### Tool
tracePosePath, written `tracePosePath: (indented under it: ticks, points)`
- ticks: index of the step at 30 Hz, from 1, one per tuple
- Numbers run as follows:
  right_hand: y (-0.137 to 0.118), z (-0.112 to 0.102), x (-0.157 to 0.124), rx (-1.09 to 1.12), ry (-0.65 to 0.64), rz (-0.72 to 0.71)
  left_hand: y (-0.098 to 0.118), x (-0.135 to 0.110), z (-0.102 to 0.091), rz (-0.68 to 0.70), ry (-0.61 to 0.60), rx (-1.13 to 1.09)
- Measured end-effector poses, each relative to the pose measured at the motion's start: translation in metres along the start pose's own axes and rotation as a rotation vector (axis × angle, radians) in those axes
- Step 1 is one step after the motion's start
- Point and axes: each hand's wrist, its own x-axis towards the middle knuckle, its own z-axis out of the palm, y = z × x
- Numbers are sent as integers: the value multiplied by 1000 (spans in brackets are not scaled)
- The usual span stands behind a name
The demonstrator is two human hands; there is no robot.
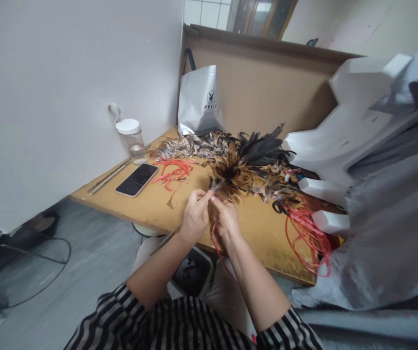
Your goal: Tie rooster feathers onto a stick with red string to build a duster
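My left hand [195, 217] and my right hand [226, 217] meet over the near edge of the wooden table [157, 206], fingers pinched together. Between the fingertips is a small bundle of brown and black feathers [216, 185]. A red cord [216, 245] hangs down from under my right hand. A large heap of brown, black and speckled feathers [247, 163] lies just beyond the hands. More red cords [172, 172] lie loose to the left of the heap, and a bigger tangle of red cords [309, 236] lies at the right.
A black phone [136, 179], a clear jar with a white lid [132, 141] and thin metal rods [108, 176] sit at the table's left. A grey bag [199, 102] leans on a cardboard panel [267, 82]. White foam blocks [340, 131] and grey fabric [394, 233] crowd the right.
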Motion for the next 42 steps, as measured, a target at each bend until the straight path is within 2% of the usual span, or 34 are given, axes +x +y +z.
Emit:
tracePosePath:
  ticks: [2, 4, 8, 10, 12, 14, 18, 20, 22, 25, 30, 36, 40, 42]
  points:
    - [-4, -1, 0, 99, 54, 48, -1, 3, 2, -97, 24, -147]
    - [-11, 0, -1, 186, 83, 74, -3, 8, 4, -271, 35, -370]
    - [-20, -3, -1, 205, 42, 143, -3, 17, 7, -695, -16, -851]
    - [-21, -8, 1, 183, -20, 166, 0, 18, 6, -811, -85, -992]
    - [-20, -15, 3, 149, -92, 171, 3, 17, 4, -840, -175, -1085]
    - [-20, -21, 6, 85, -169, 169, 6, 16, 3, -810, -221, -1114]
    - [-29, -28, 13, -127, -266, 30, 3, 13, 6, -711, -178, -997]
    - [-36, -29, 16, -241, -253, -34, 0, 13, 10, -696, -132, -953]
    - [-42, -28, 20, -307, -232, -30, 0, 14, 14, -699, -76, -949]
    - [-45, -24, 25, -227, -247, 33, 3, 18, 17, -722, -10, -974]
    - [-37, -21, 29, -23, -311, 135, 8, 26, 18, -830, -15, -1063]
    - [-31, -29, 37, -95, -267, 61, 3, 33, 22, -980, 23, -1069]
    - [-35, -46, 46, -310, -103, 2, 2, 47, 23, -1021, -3, -1101]
    - [-39, -57, 50, -441, -63, -6, -2, 58, 24, -1056, -40, -1162]
